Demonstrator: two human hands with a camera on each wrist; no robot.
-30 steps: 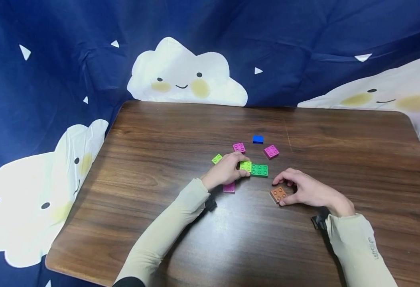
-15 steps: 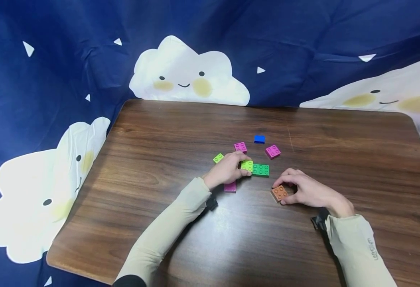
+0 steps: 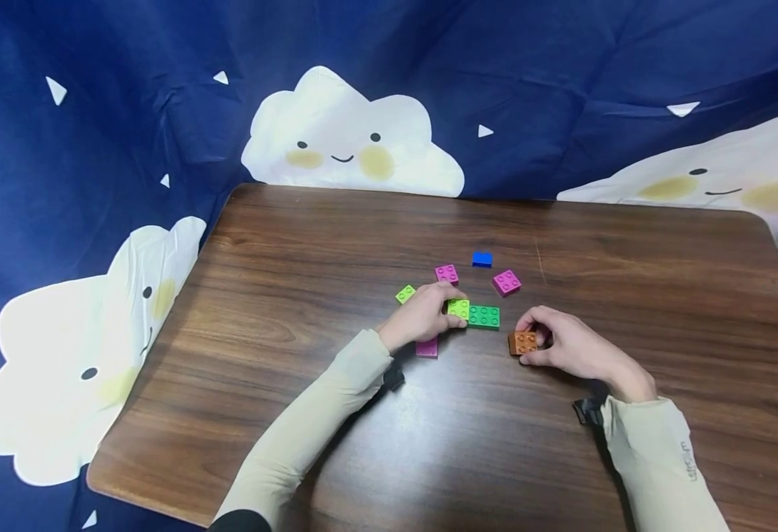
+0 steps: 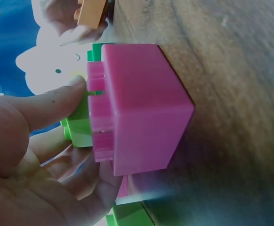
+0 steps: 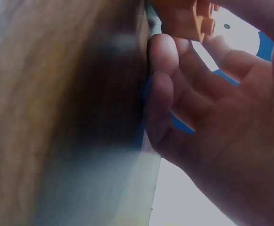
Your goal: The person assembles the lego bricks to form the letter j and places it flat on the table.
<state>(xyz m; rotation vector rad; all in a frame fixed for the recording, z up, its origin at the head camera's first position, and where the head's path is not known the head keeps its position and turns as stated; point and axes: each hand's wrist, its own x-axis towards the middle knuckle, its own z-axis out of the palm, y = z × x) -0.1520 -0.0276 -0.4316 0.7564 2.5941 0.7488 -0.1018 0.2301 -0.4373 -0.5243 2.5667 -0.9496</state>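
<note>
My left hand grips a lime green toy brick between thumb and fingers. This brick sits against the left end of a longer green brick, their studs facing up. To the right, my right hand pinches an orange brick by its sides, close over the table. In the right wrist view the orange brick shows at the top edge, near the fingertips. A pink brick stands in front of the left hand in the left wrist view, hiding part of the lime one.
Behind the hands lie two pink bricks and a blue brick. A second lime green brick lies left of the left hand. The wooden table meets a dark blue cloth with white clouds.
My right fingers have closed on the orange brick, turned it square and moved it slightly away from me. The left hand stays on the lime green brick.
</note>
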